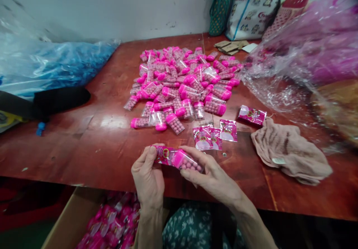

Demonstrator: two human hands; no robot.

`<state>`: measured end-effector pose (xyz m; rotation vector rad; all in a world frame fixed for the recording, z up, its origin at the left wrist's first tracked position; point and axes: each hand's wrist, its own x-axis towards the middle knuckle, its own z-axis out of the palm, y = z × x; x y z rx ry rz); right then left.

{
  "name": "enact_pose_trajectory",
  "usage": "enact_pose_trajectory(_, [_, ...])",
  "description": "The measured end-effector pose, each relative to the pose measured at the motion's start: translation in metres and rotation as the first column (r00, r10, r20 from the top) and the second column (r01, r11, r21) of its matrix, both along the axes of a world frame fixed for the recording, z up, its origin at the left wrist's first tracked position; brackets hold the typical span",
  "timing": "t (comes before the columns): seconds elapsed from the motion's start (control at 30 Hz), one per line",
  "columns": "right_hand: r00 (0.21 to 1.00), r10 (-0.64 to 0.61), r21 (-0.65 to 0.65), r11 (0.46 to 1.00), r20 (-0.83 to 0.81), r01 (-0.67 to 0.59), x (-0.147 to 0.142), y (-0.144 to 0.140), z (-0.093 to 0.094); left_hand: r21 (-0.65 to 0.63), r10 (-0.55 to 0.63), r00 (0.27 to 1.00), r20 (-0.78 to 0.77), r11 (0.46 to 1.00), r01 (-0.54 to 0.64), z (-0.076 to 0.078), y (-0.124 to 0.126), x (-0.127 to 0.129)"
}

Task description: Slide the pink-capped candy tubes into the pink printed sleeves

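Observation:
My left hand (149, 172) pinches a pink printed sleeve label (163, 155) by its left end. In my right hand (211, 174) is a small clear container of pink balls (190, 163), lying sideways with its bright pink cap toward the left. The cap end meets the label's right end and seems to be partly inside it. Just beyond my hands lie a few flat pink labels (203, 137). Farther back spreads a heap of similar pink-capped containers (179, 81).
A stack of pink labels (252, 115) and a crumpled cloth (291, 150) lie at right. Plastic bags, one with blue contents (56, 62) and one pink (316, 44), flank the reddish table (106, 155). Below its front edge, a cardboard box (65, 219) holds pink packed items.

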<state>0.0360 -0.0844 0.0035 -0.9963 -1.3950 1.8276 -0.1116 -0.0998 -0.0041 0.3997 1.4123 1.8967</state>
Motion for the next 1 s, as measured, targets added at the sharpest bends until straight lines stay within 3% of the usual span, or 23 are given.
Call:
enact_pose_trajectory(0.23, [0.984, 0.091, -0.153, 0.982, -0.154, -0.115, 0.001, 0.004, -0.005, -0.047, -0.031, 0.999, 0.024, 0.998, 0.032, -0.002, 0.003, 0.000])
enact_pose_trajectory(0.5, [0.975, -0.027, -0.138, 0.990, -0.220, -0.003, -0.008, 0.003, -0.007, 0.028, -0.046, 0.997, 0.059, 0.999, 0.044, -0.001, 0.007, 0.005])
enact_pose_trajectory(0.6, [0.973, -0.037, -0.082, 0.996, -0.226, 0.019, -0.010, 0.004, -0.005, 0.010, -0.142, 0.979, 0.148, 0.990, 0.142, 0.000, 0.007, 0.009])
enact_pose_trajectory(0.7, [0.995, -0.058, 0.066, 0.996, -0.082, 0.063, -0.008, 0.005, -0.005, -0.030, -0.242, 0.938, 0.246, 0.966, 0.257, 0.000, 0.007, 0.013])
enact_pose_trajectory(0.8, [0.988, -0.101, 0.168, 0.983, 0.119, 0.081, -0.007, 0.004, -0.007, -0.032, -0.222, 0.930, 0.292, 0.970, 0.242, -0.001, 0.007, 0.016])
enact_pose_trajectory(0.9, [0.960, -0.051, 0.181, 0.984, 0.276, 0.000, -0.007, 0.000, -0.005, -0.014, -0.178, 0.937, 0.300, 0.981, 0.191, -0.003, 0.008, 0.018])
enact_pose_trajectory(1.0, [0.948, -0.019, 0.166, 0.985, 0.318, -0.036, -0.009, -0.005, 0.000, -0.043, -0.220, 0.930, 0.294, 0.969, 0.243, -0.006, 0.007, 0.019])
